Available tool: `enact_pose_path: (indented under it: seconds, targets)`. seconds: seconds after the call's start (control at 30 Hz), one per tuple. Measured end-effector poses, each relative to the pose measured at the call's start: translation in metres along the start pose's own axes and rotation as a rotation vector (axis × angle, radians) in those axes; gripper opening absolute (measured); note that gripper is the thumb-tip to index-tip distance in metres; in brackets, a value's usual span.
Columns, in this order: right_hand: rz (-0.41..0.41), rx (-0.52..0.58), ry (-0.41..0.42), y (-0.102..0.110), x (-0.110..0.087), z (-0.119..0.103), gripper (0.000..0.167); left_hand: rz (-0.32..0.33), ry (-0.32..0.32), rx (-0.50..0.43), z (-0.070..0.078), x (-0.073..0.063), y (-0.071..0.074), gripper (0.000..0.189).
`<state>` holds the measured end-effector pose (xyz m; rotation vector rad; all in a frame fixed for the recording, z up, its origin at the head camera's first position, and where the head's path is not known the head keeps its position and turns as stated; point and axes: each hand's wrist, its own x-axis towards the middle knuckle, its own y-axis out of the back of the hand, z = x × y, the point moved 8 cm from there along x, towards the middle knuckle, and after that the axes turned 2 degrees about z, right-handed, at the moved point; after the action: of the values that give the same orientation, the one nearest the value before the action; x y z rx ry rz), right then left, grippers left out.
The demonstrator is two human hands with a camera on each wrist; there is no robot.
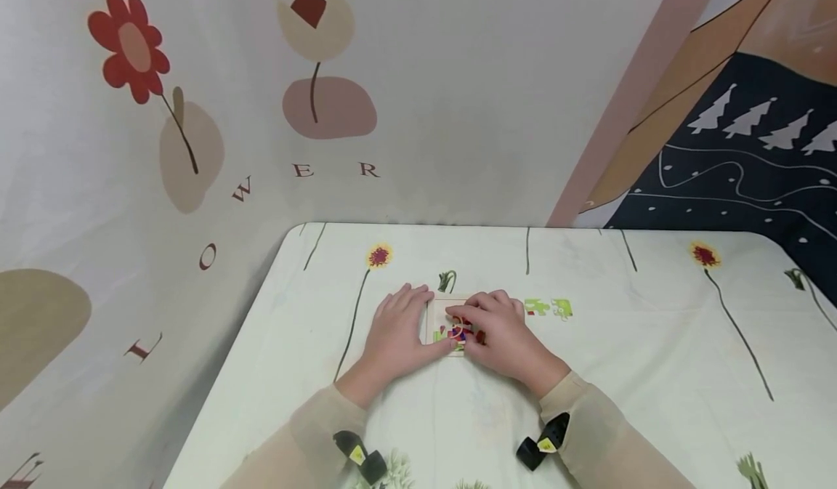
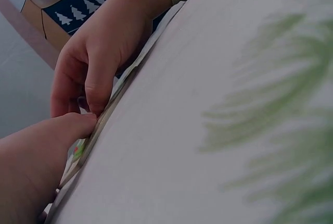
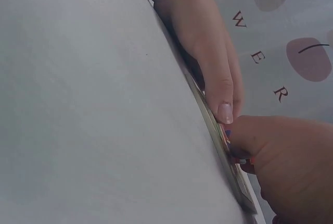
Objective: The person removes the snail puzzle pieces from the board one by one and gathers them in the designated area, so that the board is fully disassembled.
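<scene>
A shallow wooden puzzle tray [image 1: 439, 306] lies flat on the cloth between both hands. My left hand [image 1: 397, 338] rests along its left side with fingers straight, the thumb reaching over the lower edge. Red, blue and green puzzle pieces [image 1: 440, 335] lie in the tray's lower part. My right hand [image 1: 506, 336] is over the right half, thumb and index finger pinching a red-and-blue puzzle piece [image 1: 461, 328] close over the tray. The two thumbs come close together in the left wrist view. The right palm and fingers hide much of the tray's right side.
Two light-green puzzle pieces [image 1: 549, 308] lie on the cloth just right of the tray. The table is covered by a white flower-printed cloth [image 1: 654, 344]. A printed curtain [image 1: 445, 147] hangs behind the table's back edge.
</scene>
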<state>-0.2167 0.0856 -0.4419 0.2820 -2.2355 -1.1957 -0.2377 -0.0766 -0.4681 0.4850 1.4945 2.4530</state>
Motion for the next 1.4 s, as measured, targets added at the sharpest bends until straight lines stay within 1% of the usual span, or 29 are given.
enact_pose_path:
  seconds: [0.43,0.7,0.77,0.93,1.1,1.4]
  targets:
    - [0.036,-0.012,0.022,0.0033,0.0007,-0.0013,0.047,0.002,0.018,0.006,-0.0014,0.0017,-0.0033,0.089]
    - [0.003,-0.036,-0.013,0.0025,-0.0003,0.0030,0.050,0.000,0.029,0.001,0.0013,0.0012,-0.0010,0.091]
    - [0.004,-0.036,-0.010,0.0028,-0.0003,0.0031,0.050,0.004,0.027,0.002,0.0019,0.0010,-0.0002,0.090]
    - [0.014,0.001,0.014,0.0048,-0.0004,0.0012,0.054,0.017,0.019,0.000,0.0037,0.0002,0.0020,0.088]
    - [0.004,0.053,0.023,0.0039,-0.0009,0.0001,0.056,0.028,0.015,-0.004,0.0042,0.0000,0.0031,0.087]
    - [0.016,0.041,0.037,0.0047,-0.0011,-0.0002,0.056,0.022,0.016,-0.001,0.0020,0.0005,0.0003,0.090]
